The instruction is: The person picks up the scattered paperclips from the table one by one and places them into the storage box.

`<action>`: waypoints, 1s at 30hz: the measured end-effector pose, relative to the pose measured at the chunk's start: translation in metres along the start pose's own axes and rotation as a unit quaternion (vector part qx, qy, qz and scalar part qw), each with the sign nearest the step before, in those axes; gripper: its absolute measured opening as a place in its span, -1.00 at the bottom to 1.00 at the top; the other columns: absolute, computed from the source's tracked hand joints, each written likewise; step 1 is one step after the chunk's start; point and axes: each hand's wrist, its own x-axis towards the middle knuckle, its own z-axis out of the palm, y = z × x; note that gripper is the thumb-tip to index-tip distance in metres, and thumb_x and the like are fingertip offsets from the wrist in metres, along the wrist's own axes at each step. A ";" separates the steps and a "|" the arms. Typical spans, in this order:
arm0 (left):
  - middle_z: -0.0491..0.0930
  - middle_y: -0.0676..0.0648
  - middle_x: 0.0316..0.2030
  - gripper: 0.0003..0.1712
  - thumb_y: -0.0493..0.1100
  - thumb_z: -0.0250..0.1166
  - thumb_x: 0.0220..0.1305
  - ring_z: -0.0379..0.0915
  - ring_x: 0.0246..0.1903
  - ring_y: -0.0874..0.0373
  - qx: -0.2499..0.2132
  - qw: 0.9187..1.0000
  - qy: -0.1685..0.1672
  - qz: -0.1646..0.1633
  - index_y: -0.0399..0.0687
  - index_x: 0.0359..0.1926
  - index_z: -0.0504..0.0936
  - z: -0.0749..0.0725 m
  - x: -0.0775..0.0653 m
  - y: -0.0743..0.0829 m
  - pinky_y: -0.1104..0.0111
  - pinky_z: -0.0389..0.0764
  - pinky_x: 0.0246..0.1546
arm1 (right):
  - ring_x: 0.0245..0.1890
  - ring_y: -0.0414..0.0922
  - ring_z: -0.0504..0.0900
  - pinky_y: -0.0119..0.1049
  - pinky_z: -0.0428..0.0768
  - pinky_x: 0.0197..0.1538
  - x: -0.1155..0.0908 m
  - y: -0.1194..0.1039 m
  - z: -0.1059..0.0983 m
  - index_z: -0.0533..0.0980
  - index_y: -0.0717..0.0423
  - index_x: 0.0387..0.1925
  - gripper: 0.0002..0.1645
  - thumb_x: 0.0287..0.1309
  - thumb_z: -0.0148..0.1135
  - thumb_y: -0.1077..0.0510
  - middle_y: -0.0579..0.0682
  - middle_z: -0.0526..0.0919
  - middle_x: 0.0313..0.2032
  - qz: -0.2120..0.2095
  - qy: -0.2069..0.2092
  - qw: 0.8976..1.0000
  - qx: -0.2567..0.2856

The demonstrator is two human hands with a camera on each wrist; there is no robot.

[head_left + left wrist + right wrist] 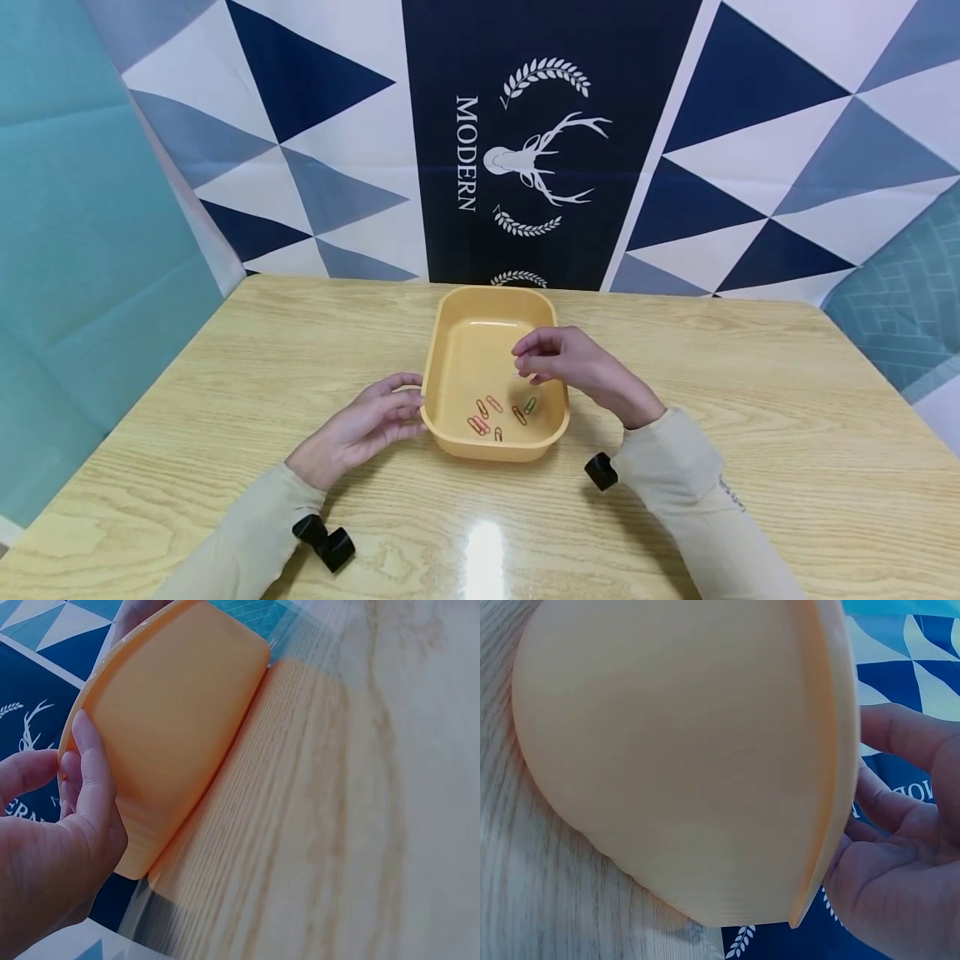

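Note:
A yellow-orange plastic tub point(495, 452) stands on the table with several paper clips in its near end: a green paper clip point(530, 406), a pink paper clip point(493, 403) and brown-red ones such as the paper clip point(519, 415). My left hand point(375, 425) grips the tub's left rim; in the left wrist view its thumb and fingers lie about the edge. Over the tub's right side, my right hand point(573, 367) pinches a thin pale thing, seemingly a paper clip point(518, 375), at its fingertips. The tub wall point(682, 765) hides those fingertips in the right wrist view.
The wood-grain table point(300, 350) extends to both sides of the tub. Behind it hangs a patterned cloth point(525, 167) with triangles and a deer print. Black wrist mounts point(333, 546) sit on the sleeves. A lamp reflection shows on the near tabletop.

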 end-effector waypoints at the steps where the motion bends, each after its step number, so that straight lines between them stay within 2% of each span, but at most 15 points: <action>1: 0.51 -0.18 -0.23 -0.66 -0.48 0.00 0.33 0.55 -0.29 0.11 0.001 1.000 0.000 0.002 -0.33 0.09 0.19 0.000 0.000 0.000 0.38 0.65 -0.23 | -0.21 0.08 0.60 -0.10 0.64 -0.07 0.000 0.000 0.000 0.46 0.48 -0.04 -0.68 0.22 0.19 0.32 0.08 0.60 -0.30 -0.002 0.000 1.000 0.000; 7: 0.51 -0.19 -0.22 -0.64 -0.48 -0.01 0.33 0.56 -0.29 0.10 0.002 1.000 0.004 0.000 -0.34 0.12 0.18 0.000 0.000 0.000 0.37 0.65 -0.22 | -0.19 0.12 0.60 -0.12 0.64 -0.08 0.000 -0.001 0.000 0.44 0.47 -0.04 -0.69 0.26 0.15 0.30 0.20 0.59 -0.25 -0.005 -0.002 1.000 0.000; 10: 0.51 -0.18 -0.23 -0.64 -0.48 -0.01 0.34 0.56 -0.29 0.10 0.000 1.000 0.007 -0.002 -0.34 0.12 0.18 0.001 0.000 0.000 0.37 0.65 -0.21 | -0.19 0.12 0.60 -0.14 0.64 -0.09 0.000 -0.002 -0.001 0.44 0.45 -0.02 -0.69 0.29 0.13 0.29 0.29 0.57 -0.18 -0.002 0.015 1.000 -0.001; 13: 0.51 -0.19 -0.22 -0.65 -0.48 0.00 0.34 0.56 -0.28 0.09 0.002 1.000 0.008 -0.002 -0.33 0.11 0.18 0.001 0.001 0.001 0.36 0.65 -0.20 | -0.23 0.05 0.59 -0.21 0.64 -0.13 -0.002 -0.004 -0.005 0.44 0.43 0.01 -0.67 0.31 0.12 0.26 0.27 0.58 -0.19 -0.002 0.039 0.999 -0.004; 16: 0.50 -0.19 -0.22 -0.67 -0.48 -0.01 0.34 0.55 -0.28 0.10 0.004 1.000 0.004 0.001 -0.33 0.09 0.20 0.002 0.002 0.002 0.36 0.65 -0.21 | -0.27 -0.05 0.55 -0.30 0.61 -0.19 -0.008 -0.004 -0.012 0.44 0.42 0.01 -0.66 0.31 0.14 0.24 0.22 0.58 -0.23 -0.011 0.057 0.998 -0.008; 20: 0.50 -0.18 -0.25 -0.70 -0.48 -0.01 0.34 0.55 -0.31 0.11 0.003 1.000 -0.006 0.002 -0.33 0.06 0.21 0.002 0.002 0.001 0.38 0.65 -0.24 | -0.26 -0.09 0.54 -0.23 0.62 -0.16 -0.019 0.002 -0.025 0.44 0.42 0.01 -0.66 0.31 0.14 0.23 0.16 0.59 -0.22 -0.022 0.064 0.997 -0.020; 22: 0.51 -0.17 -0.25 -0.69 -0.48 0.00 0.33 0.55 -0.31 0.12 0.003 1.000 -0.009 0.002 -0.33 0.06 0.21 0.002 0.002 0.001 0.38 0.65 -0.23 | -0.23 -0.07 0.55 -0.17 0.63 -0.11 -0.024 0.006 -0.032 0.44 0.41 0.02 -0.66 0.32 0.14 0.23 0.16 0.60 -0.20 -0.023 0.064 0.997 -0.030; 25: 0.52 -0.17 -0.25 -0.68 -0.48 0.00 0.33 0.56 -0.31 0.11 0.002 1.000 -0.009 0.002 -0.33 0.07 0.21 0.002 0.001 0.001 0.38 0.65 -0.23 | -0.18 0.01 0.56 -0.08 0.60 -0.14 -0.034 0.012 -0.043 0.45 0.32 0.04 -0.63 0.34 0.14 0.14 0.16 0.59 -0.17 -0.002 0.066 0.996 -0.061; 30: 0.52 -0.18 -0.22 -0.65 -0.47 0.02 0.33 0.56 -0.28 0.09 0.006 1.000 0.001 -0.003 -0.33 0.11 0.20 0.001 -0.001 0.001 0.35 0.65 -0.19 | -0.15 0.06 0.54 -0.11 0.61 -0.13 -0.048 0.026 -0.061 0.43 0.35 0.05 -0.62 0.35 0.12 0.13 0.18 0.57 -0.17 0.007 0.065 0.995 -0.079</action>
